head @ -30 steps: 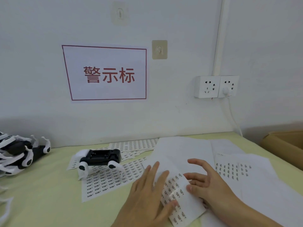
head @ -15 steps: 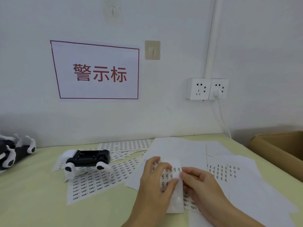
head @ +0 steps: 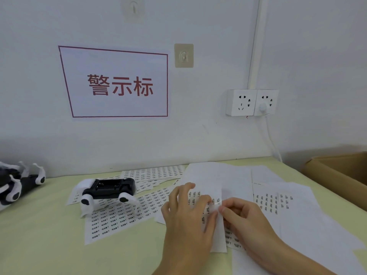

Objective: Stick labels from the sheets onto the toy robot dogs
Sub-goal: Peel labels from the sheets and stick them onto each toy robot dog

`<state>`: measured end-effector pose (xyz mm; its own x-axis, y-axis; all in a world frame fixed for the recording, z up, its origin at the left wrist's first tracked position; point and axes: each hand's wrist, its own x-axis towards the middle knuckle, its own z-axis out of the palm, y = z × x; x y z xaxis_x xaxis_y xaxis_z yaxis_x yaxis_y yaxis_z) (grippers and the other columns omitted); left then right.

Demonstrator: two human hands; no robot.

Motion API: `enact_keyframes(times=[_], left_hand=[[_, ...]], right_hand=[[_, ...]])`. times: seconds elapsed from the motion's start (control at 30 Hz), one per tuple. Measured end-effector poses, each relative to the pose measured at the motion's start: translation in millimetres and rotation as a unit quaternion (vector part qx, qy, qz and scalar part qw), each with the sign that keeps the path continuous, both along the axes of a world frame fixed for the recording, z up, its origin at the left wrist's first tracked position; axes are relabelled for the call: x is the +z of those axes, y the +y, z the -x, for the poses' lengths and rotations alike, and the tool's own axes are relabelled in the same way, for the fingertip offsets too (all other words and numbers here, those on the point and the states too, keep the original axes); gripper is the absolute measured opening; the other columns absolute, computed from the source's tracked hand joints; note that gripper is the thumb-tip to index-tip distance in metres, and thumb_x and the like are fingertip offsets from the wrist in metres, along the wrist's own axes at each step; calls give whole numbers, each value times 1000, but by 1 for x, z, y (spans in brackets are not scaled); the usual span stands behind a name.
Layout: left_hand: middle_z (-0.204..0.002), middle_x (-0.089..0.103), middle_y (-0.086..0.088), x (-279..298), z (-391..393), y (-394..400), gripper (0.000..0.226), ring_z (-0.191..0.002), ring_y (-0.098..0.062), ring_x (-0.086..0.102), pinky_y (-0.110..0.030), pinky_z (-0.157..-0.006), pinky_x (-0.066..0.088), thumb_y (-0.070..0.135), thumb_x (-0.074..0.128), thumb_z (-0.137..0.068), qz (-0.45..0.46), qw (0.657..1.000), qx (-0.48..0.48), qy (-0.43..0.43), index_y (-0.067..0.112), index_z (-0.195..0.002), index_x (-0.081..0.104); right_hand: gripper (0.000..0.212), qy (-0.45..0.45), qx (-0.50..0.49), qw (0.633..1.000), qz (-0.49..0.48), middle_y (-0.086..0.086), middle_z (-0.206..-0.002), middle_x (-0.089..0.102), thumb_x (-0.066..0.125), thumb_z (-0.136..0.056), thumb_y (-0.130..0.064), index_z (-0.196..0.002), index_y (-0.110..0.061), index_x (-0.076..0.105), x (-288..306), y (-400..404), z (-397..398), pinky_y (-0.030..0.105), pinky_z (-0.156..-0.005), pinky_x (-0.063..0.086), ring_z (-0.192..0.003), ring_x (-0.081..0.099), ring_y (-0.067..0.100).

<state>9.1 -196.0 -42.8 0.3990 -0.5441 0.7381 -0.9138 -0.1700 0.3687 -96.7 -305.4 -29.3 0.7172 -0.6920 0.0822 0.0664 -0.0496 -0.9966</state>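
A narrow label strip (head: 218, 235) lies on the papers in front of me. My left hand (head: 186, 221) presses it down with fingers and thumb on top. My right hand (head: 244, 219) pinches a small label (head: 216, 204) at the strip's right edge with thumb and forefinger. A black and white toy robot dog (head: 111, 187) lies belly up on a large label sheet (head: 119, 219) to the left, apart from both hands. Other toy dogs (head: 12, 185) lie piled at the table's far left edge.
More label sheets (head: 155, 172) fan out by the wall, and partly used backing sheets (head: 278, 201) cover the right of the green table (head: 39, 235). A cardboard box (head: 337, 175) stands at the right edge. A socket (head: 241, 102) with a cable is on the wall.
The strip turned from slanted to upright under my left hand. My right hand closed in from beside it and now pinches a label at its edge. My view shifted slightly.
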Motion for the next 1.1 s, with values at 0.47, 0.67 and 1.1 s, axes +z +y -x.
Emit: enact_keyframes(times=[0.47, 0.67, 1.1], left_hand=[[-82, 63, 12, 5, 0, 4, 6, -75, -10, 58, -25, -81, 36, 16, 63, -88, -16, 999, -49, -2, 21, -85, 66], [-57, 53, 4, 10, 1, 0, 19, -49, -15, 51, -23, -61, 52, 5, 59, -73, -91, 969, 23, -229, 19, -62, 65], [-59, 56, 6, 7, -5, 0, 32, -52, -14, 52, -23, -52, 43, 14, 93, -51, -101, 976, 12, -192, 21, -62, 63]], right_hand=[[17, 27, -20, 984, 178, 5, -73, 72, 66, -90, -4, -78, -12, 74, -1, 11, 1, 17, -59, 52, -67, 68, 15], [17, 49, -31, 975, 214, 2, -75, 74, 68, -89, -5, -78, -16, 76, 1, 13, 0, 31, -73, 57, -73, 70, 19], [18, 66, -30, 981, 181, 2, -75, 74, 68, -89, -8, -78, -18, 78, 1, 12, -1, 30, -69, 58, -73, 71, 21]])
